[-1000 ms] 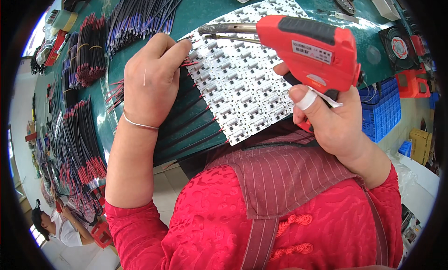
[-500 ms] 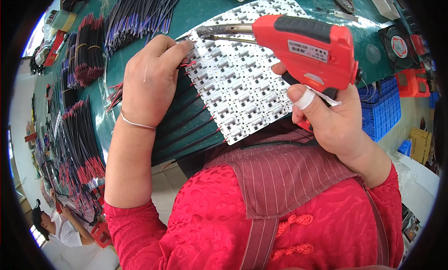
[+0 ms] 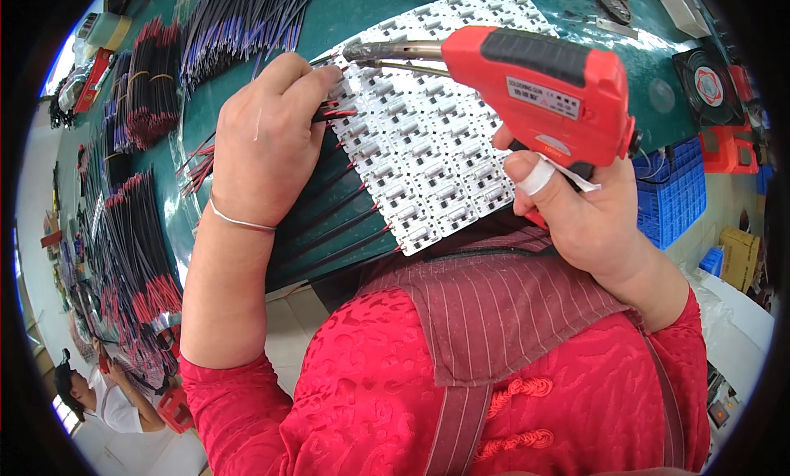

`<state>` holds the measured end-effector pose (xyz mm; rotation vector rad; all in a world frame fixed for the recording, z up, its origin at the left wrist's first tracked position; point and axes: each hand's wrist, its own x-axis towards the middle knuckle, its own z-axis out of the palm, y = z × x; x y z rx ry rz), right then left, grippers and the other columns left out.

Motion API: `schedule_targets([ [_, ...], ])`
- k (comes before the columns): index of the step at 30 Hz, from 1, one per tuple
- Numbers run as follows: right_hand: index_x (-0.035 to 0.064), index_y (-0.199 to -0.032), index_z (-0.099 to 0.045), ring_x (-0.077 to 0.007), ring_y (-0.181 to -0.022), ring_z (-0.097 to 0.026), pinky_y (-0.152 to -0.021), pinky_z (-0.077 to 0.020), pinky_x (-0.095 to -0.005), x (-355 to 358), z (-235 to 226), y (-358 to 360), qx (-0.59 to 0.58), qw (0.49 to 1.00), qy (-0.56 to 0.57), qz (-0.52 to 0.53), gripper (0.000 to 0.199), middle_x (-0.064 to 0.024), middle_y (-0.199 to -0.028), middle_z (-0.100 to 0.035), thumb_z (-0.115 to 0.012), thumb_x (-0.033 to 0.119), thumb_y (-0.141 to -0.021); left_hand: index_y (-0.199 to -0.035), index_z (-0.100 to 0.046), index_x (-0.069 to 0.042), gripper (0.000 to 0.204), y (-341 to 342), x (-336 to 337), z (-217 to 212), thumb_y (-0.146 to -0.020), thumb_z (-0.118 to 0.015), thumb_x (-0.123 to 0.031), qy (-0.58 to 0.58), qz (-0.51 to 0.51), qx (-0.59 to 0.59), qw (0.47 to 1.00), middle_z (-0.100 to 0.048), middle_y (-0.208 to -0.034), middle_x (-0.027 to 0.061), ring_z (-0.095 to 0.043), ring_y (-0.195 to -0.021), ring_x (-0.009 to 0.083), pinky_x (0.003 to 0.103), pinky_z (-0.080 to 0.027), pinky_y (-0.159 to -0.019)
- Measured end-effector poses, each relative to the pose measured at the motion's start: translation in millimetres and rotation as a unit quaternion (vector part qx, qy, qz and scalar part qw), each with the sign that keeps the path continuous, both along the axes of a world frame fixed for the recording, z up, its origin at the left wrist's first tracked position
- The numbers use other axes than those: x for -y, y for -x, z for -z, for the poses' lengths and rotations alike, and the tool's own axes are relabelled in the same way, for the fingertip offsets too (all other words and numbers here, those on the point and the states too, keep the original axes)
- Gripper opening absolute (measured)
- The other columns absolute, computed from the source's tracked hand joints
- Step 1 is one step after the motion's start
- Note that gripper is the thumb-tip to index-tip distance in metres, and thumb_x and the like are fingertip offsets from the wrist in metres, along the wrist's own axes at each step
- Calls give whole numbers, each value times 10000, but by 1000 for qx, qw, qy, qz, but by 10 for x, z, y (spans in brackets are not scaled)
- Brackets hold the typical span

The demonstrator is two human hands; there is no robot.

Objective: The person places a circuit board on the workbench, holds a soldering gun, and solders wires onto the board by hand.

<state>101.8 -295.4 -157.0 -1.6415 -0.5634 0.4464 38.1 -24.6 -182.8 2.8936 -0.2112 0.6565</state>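
Note:
My right hand, with white tape round its thumb, grips a red and black soldering gun. The gun's tip points left and meets the left edge of a white panel of small circuit boards. Close to that tip, my left hand pinches thin black wires with red ends. The exact contact between wire, tip and board is too small to make out. Lower down the same edge, several black wires run from the boards toward the lower left.
Bundles of black wires with red ends and a spread of wires with purple ends lie at the left. A small fan and blue crate are at the right. Another person sits at far lower left.
The soldering gun's tip has shifted very slightly left. My left hand has tilted a little, and the loose wire ends under its fingers now reach further right over the boards.

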Motion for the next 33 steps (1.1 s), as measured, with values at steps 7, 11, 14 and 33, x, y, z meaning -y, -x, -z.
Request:
schedule_targets([
  [7,-38,-1090,-642,-146,-852,-650,-795,-513,-289,-8,-2,10,13,1000,12,-9,253,-94,-967,-704,-716,57,-867,-977,-661,-66,358,4,-10,6,-637,-701,38,-7,4,4,1000,-573,-862,86,-615,-737,305,392,-510,-651],
  [11,-46,-1104,-637,-147,-881,-650,-826,-510,-286,-33,19,-8,18,1000,-10,-16,273,-89,-988,-704,-720,43,-860,-974,-658,-63,357,0,-15,16,-634,-704,38,-9,7,1,1000,-573,-867,88,-614,-738,309,394,-510,-650],
  [14,-50,-1112,-635,-149,-898,-651,-839,-510,-287,-37,5,-4,20,1000,-6,-12,283,-93,-1006,-703,-722,37,-856,-974,-658,-62,361,-6,-26,32,-630,-710,36,-7,9,2,1000,-574,-870,90,-615,-740,309,395,-510,-649],
  [33,-7,-1079,-637,-86,-651,-583,-556,-482,-220,-30,71,1,69,997,19,-26,212,-108,-1072,-668,-682,111,-909,-972,-664,-59,364,-5,-26,37,-624,-718,34,-4,5,5,1000,-573,-867,92,-618,-755,310,397,-513,-657],
])
